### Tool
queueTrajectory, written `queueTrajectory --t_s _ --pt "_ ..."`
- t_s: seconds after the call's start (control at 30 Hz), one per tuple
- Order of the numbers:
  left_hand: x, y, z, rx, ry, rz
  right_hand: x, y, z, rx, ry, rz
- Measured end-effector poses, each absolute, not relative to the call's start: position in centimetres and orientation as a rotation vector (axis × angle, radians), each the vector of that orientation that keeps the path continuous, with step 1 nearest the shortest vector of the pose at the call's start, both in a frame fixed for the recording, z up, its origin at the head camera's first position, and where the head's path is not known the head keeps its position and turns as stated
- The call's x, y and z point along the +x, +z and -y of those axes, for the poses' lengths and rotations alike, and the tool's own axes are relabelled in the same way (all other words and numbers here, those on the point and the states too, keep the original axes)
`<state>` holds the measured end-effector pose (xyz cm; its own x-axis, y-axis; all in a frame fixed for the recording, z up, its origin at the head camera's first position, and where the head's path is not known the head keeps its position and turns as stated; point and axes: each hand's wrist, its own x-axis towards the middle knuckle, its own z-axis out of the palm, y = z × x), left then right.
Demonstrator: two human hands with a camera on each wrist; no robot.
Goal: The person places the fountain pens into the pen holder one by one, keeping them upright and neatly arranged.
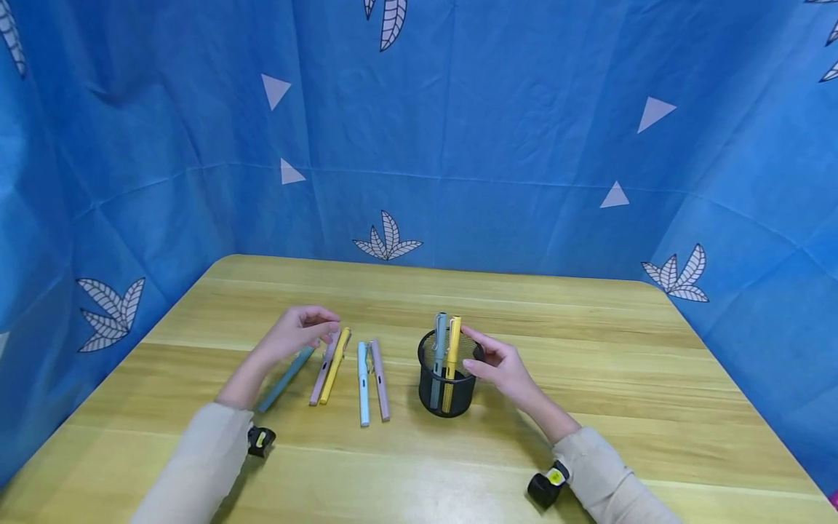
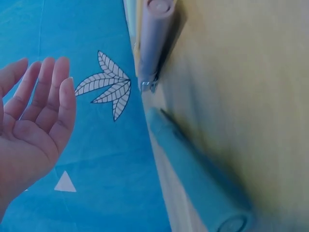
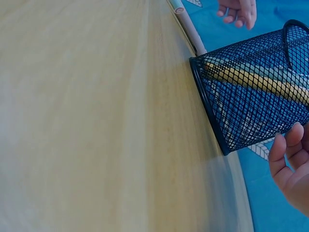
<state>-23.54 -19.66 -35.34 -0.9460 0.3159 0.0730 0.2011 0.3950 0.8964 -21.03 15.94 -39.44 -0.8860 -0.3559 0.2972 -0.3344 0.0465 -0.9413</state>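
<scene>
A black mesh pen holder (image 1: 465, 397) stands upright on the table with a grey-blue pen (image 1: 440, 342) and a yellow pen (image 1: 454, 340) in it. My right hand (image 1: 504, 370) is at its right side, thumb and fingers spread near the rim; in the right wrist view the fingertips lie close to the mesh (image 3: 251, 116). My left hand (image 1: 297, 335), holding nothing, hovers over the left pens with fingers loosely bent. Under and beside it lie a teal pen (image 1: 284, 382), a purple pen (image 1: 321, 378) and a yellow pen (image 1: 335, 367).
Between those pens and the holder lie a light blue pen (image 1: 363, 386) and a second purple pen (image 1: 380, 382). The wooden table (image 1: 589, 335) reaches back to a blue patterned cloth (image 1: 491, 145), which also hangs at both sides.
</scene>
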Motion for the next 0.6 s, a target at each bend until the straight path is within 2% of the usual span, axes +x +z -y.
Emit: queueTrajectory --t_s 0.6 --pt "-23.7 -34.4 21.4 0.572 1.287 -2.542 -20.9 -39.1 -15.8 -0.738 -2.016 -2.260"
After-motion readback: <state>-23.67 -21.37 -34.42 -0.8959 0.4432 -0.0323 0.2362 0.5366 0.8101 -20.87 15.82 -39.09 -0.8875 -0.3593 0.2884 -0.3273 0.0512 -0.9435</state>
